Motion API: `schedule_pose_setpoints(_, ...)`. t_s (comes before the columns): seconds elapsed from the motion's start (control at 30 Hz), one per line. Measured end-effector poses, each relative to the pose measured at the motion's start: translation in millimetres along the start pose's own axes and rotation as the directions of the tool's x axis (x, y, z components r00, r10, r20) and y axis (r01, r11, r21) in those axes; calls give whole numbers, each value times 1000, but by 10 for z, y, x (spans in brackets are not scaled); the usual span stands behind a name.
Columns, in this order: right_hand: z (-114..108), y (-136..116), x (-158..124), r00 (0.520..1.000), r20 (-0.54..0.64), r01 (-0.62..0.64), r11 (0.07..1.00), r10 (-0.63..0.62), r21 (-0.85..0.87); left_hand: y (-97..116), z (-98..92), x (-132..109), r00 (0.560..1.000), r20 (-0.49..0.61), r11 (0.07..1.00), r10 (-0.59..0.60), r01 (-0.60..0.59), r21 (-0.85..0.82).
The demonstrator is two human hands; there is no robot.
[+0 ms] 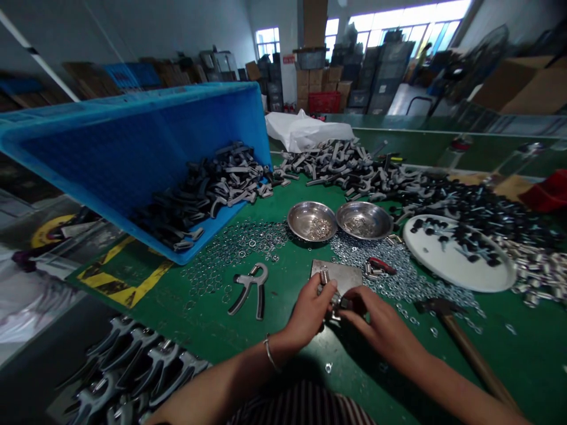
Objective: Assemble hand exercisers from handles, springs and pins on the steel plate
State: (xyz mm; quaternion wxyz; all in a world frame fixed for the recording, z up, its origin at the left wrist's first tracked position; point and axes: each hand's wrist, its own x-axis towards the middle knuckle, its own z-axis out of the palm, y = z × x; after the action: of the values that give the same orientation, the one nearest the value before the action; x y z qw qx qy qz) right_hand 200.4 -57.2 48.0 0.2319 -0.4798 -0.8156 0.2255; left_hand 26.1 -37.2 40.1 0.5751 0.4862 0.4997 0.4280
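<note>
My left hand [310,310] and my right hand [376,324] meet over the green table [274,307], just in front of a small metal plate [339,275] with a spring standing on it. Both hands pinch a small metal part [335,305] between their fingertips; what it is I cannot make out. An assembled grey and black hand gripper [248,287] lies to the left of my left hand. A hammer [460,336] lies to the right of my right hand.
A tilted blue crate [133,141] spills grey and black handles at the left. Two steel bowls [312,220] [364,219] hold small parts. A white tray [460,254], loose washers, piled handles and black knobs cover the far side. Finished grippers [133,366] lie at the lower left.
</note>
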Motion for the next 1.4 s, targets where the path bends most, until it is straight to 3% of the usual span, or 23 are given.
schedule_pose_setpoints(0.17, 133, 39, -12, 997, -44, 59, 991, -65, -122, 19, 55, -46, 1000, -29, 1000, 7, -7, 8)
schedule_pose_setpoints(0.23, 180, 10, 2, 999, -50, -7, 1000, 8, 13, 9, 94, -55, 996, -65, 997, 62, -59, 43)
schedule_pose_setpoints(0.3, 208, -79, 15, 986, 2, -157, 930, 166, 334, -14, 105, -52, 979, -119, 980, 165, -150, 129)
schedule_pose_setpoints(0.33, 220, -138, 16, 966, 86, -251, 810, 243, 530, -28, 94, -47, 962, -131, 959, 238, -211, 190)
schedule_pose_setpoints(0.4, 240, -251, 9, 901, 323, -421, 405, 288, 812, -48, 40, -29, 912, -78, 881, 403, -364, 301)
schedule_pose_setpoints(0.47, 248, -316, -4, 858, 465, -487, 55, 220, 872, -50, -41, -7, 857, 33, 799, 515, -494, 342)
schedule_pose_setpoints(0.53, 229, -312, -11, 852, 488, -483, -75, 189, 872, -32, -127, 11, 845, 115, 779, 522, -528, 339)
schedule_pose_setpoints(0.6, 176, -263, -9, 835, 522, -512, -105, 175, 853, -2, -196, 21, 855, 181, 794, 487, -519, 317)
schedule_pose_setpoints(0.67, 104, -206, -2, 786, 605, -592, -131, 123, 795, 24, -241, 22, 830, 273, 798, 486, -549, 248)
schedule_pose_setpoints(0.73, 45, -168, 16, 749, 658, -651, -99, 74, 752, 36, -252, 15, 798, 334, 802, 502, -573, 165)
schedule_pose_setpoints(0.8, 19, -147, 44, 766, 639, -642, 55, 69, 764, 34, -226, 3, 823, 305, 830, 480, -538, 146)
schedule_pose_setpoints(0.87, 23, -132, 79, 828, 550, -552, 329, 109, 766, 32, -169, -12, 888, 207, 878, 411, -446, 173)
schedule_pose_setpoints(0.93, 35, -107, 111, 917, 373, -366, 670, 142, 646, 47, -99, -26, 944, 86, 928, 317, -328, 175)
schedule_pose_setpoints(1.0, 37, -64, 134, 987, 140, -118, 933, 74, 341, 90, -43, -37, 971, -2, 962, 238, -236, 135)
schedule_pose_setpoints(1.03, 34, -36, 142, 998, 54, 2, 988, -10, 153, 119, -26, -40, 979, -24, 974, 203, -199, 109)
schedule_pose_setpoints(1.1, 26, 22, 155, 982, -9, 184, 972, -187, -148, 178, -12, -41, 992, -21, 991, 125, -124, 46)
schedule_pose_setpoints(1.2, 13, 84, 176, 947, 1, 305, 902, -320, -306, 229, -15, -35, 1000, 4, 996, 29, -28, -81)
schedule_pose_setpoints(1.3, -12, 77, 209, 944, -4, 317, 906, -331, -280, 219, -11, -27, 999, -43, 994, 21, -25, -106)
schedule_pose_setpoints(1.4, -60, -5, 234, 988, -9, 151, 988, -151, -27, 177, -29, -21, 996, -52, 997, 73, -72, 15)
